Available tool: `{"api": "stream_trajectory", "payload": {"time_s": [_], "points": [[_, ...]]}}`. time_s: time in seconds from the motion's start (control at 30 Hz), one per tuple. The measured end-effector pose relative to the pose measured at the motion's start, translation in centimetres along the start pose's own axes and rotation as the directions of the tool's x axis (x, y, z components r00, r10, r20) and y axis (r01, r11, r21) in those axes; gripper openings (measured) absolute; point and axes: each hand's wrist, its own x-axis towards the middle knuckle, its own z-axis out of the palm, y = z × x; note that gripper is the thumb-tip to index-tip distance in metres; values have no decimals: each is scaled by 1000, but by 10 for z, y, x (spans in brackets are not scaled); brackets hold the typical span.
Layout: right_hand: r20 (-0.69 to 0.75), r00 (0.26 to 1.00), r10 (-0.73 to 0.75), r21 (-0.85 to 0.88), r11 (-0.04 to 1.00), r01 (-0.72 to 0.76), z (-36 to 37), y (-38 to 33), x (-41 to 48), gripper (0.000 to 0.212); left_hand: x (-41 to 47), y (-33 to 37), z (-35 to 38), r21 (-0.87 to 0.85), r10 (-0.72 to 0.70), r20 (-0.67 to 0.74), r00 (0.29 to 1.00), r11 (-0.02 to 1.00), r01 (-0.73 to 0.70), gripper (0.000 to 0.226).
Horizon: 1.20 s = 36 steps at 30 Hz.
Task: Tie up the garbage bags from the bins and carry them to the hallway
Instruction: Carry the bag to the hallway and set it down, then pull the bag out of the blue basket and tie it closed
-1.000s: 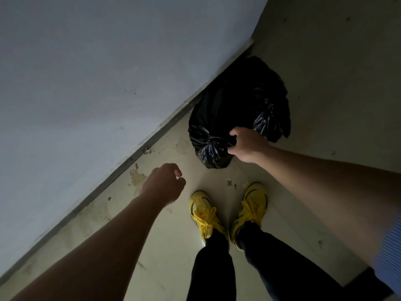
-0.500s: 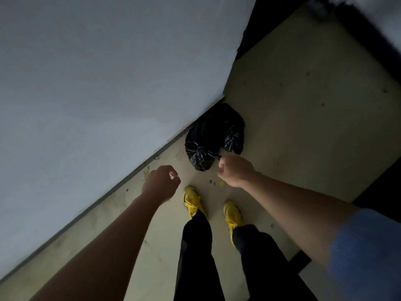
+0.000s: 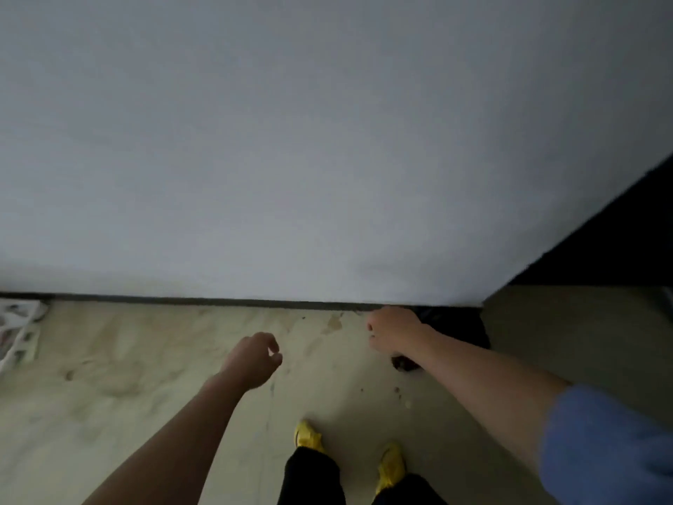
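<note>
Mostly hidden, partly cropped, all soft
The black garbage bag (image 3: pixel 459 324) shows only in patches above and below the right forearm (image 3: pixel 473 373); the right hand (image 3: pixel 393 331) covers its near side, fingers curled out of sight, so whether they grip the plastic cannot be told. Black trouser legs (image 3: pixel 313 479) half cover the yellow shoes (image 3: pixel 307 435) and run off the bottom edge. At the left edge a white printed object (image 3: pixel 18 329) is cropped and too blurred to identify

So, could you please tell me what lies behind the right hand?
A black garbage bag by the wall; the right hand covers part of it, so any grip is hidden.
</note>
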Motion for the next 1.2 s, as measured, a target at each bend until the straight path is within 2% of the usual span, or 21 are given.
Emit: {"api": "stream_trajectory", "payload": {"time_s": [0.13,0.3,0.4,0.53,0.77,0.97,1.07,1.2], "points": [[-41,983,-177,-175,970,167,-42,-109,18,21,-49,-97,-46,-140,-150,-121,981,981,132,24],[-31,918,-395,-348,865,360,-70,-294,46,23,-108,-239,-84,-296,-330,-202,922,918,264,24],[13,879,-477,-411,798,440,-67,-414,62,24,-146,-334,-101,-306,-424,-209,881,884,352,26],[56,805,-591,-493,684,537,-65,-565,70,28,-205,-453,-133,-290,-565,-238,790,818,497,30],[112,701,-705,-591,519,617,-85,-768,75,38,-258,-604,-180,-396,-725,-244,644,681,617,32],[238,635,-735,-667,351,657,-75,-940,124,33,-258,-730,-215,-544,-821,-175,543,541,642,29],[283,557,-780,-695,233,680,-78,-1037,151,33,-263,-799,-246,-566,-876,-170,452,462,683,28],[309,458,-833,-697,129,705,-92,-1166,164,27,-282,-883,-291,-605,-931,-140,338,351,715,28]]}}
